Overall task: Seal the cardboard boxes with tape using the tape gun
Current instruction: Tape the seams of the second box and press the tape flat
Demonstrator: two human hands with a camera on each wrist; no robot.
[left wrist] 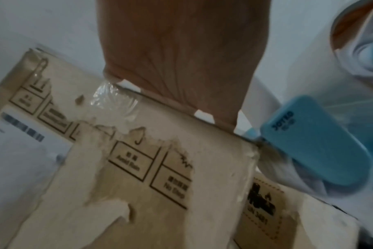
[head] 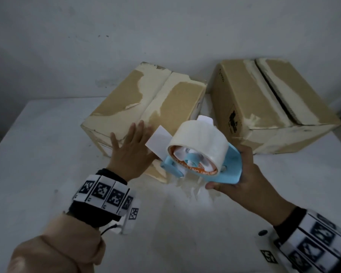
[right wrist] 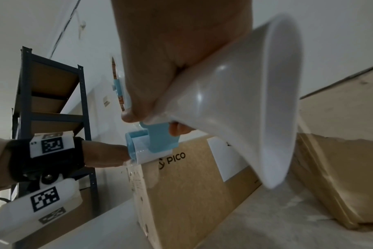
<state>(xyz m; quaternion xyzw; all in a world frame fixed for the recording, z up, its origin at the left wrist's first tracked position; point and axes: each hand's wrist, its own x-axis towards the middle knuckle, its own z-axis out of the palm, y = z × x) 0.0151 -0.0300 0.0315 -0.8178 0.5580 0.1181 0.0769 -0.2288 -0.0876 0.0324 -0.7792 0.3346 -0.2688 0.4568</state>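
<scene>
A worn cardboard box (head: 146,99) with its flaps closed lies at the middle of the white table (head: 37,154). My left hand (head: 132,148) lies flat on its near top edge with straight fingers, seen from below as a palm (left wrist: 181,59) on the box (left wrist: 138,168). My right hand (head: 242,174) grips a light blue tape gun (head: 203,156) with a clear tape roll (head: 197,138), held at the box's near right corner. Its blue nose (right wrist: 153,141) touches the box side (right wrist: 192,185). A second box (head: 274,107) stands to the right with its top seam open.
A white wall (head: 165,36) rises just behind both boxes. Crumpled clear tape scraps (head: 189,186) lie on the table under the tape gun. A dark metal shelf rack (right wrist: 51,101) with cardboard boxes stands off to the left of the table.
</scene>
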